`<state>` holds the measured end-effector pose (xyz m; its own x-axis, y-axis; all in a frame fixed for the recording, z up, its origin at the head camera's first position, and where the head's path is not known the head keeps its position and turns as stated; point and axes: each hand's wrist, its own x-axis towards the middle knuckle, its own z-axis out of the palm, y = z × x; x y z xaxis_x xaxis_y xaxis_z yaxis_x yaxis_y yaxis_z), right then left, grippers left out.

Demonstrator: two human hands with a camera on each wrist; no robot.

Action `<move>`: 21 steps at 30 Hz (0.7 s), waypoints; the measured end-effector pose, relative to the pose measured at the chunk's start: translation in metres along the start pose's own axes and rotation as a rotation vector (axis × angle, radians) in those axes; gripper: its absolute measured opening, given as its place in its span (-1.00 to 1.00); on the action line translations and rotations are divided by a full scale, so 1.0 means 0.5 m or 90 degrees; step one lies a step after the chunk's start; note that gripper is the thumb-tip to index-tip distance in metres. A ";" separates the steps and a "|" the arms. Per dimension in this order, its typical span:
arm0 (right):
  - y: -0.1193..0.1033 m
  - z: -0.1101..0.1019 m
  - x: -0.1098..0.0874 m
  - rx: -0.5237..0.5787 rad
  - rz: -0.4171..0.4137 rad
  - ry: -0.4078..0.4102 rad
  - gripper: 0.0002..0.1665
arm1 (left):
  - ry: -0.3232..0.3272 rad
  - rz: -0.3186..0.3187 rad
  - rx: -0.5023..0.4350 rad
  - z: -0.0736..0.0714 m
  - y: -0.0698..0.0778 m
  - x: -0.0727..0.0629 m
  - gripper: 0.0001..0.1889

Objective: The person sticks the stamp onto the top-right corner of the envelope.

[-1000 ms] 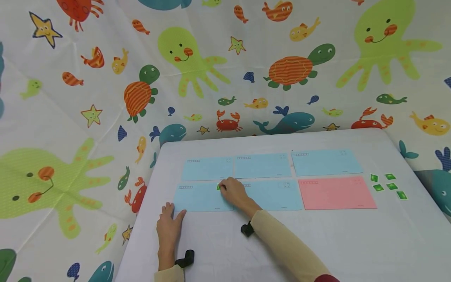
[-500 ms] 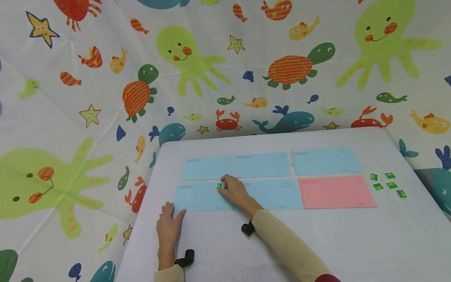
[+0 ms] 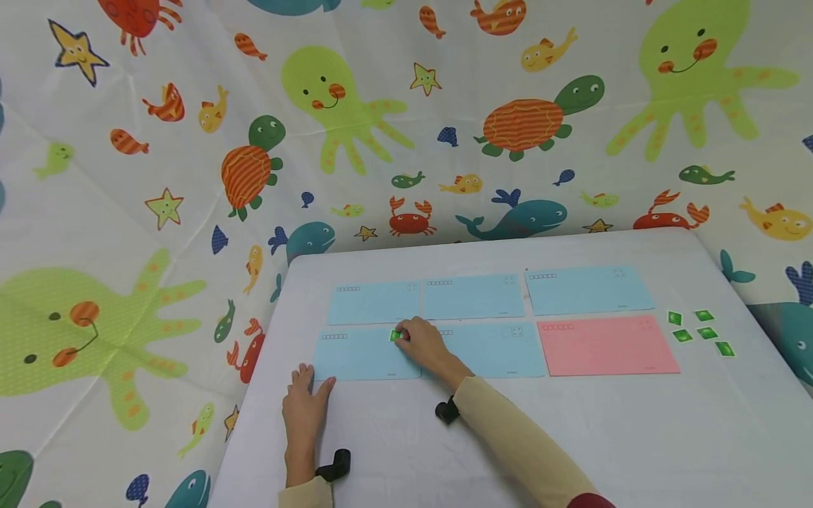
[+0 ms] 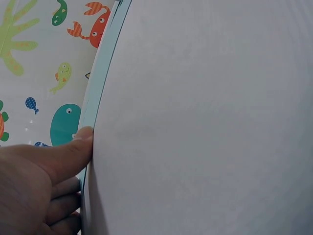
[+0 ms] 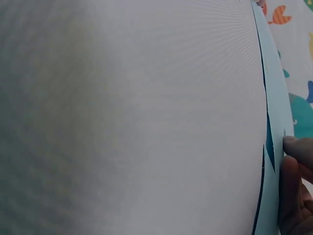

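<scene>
- On the near-left blue envelope point(image 3: 358, 360), top right, a green sticker point(image 3: 394, 336) is pinched by the right hand point(image 3: 422, 344).
- At that envelope's lower-left corner, the left hand point(image 3: 304, 406) is spread.
- Farther right, five stickers point(image 3: 706, 333) are scattered.

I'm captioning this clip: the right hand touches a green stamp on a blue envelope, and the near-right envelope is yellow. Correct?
Not quite: the near-right envelope is pink, as the head view shows. The right hand does touch a green stamp on a blue envelope.
</scene>
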<state>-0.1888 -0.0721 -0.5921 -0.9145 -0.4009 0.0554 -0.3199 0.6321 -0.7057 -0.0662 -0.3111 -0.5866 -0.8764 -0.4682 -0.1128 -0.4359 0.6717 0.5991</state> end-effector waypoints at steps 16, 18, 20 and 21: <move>-0.002 -0.005 -0.002 0.005 -0.018 -0.002 -0.75 | 0.002 0.005 -0.005 0.001 -0.003 0.001 -0.24; -0.001 -0.006 -0.003 0.011 -0.018 -0.004 -0.73 | 0.001 0.003 -0.006 0.001 -0.003 0.000 -0.24; 0.000 -0.005 -0.004 0.021 -0.016 -0.003 -0.70 | -0.001 0.002 -0.007 0.001 -0.002 0.000 -0.24; 0.001 -0.005 -0.004 0.025 -0.014 -0.001 -0.68 | -0.002 0.002 -0.008 0.001 -0.003 -0.001 -0.24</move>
<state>-0.1879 -0.0694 -0.5909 -0.9069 -0.4154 0.0699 -0.3298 0.5970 -0.7313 -0.0655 -0.3117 -0.5876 -0.8782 -0.4645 -0.1142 -0.4313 0.6658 0.6089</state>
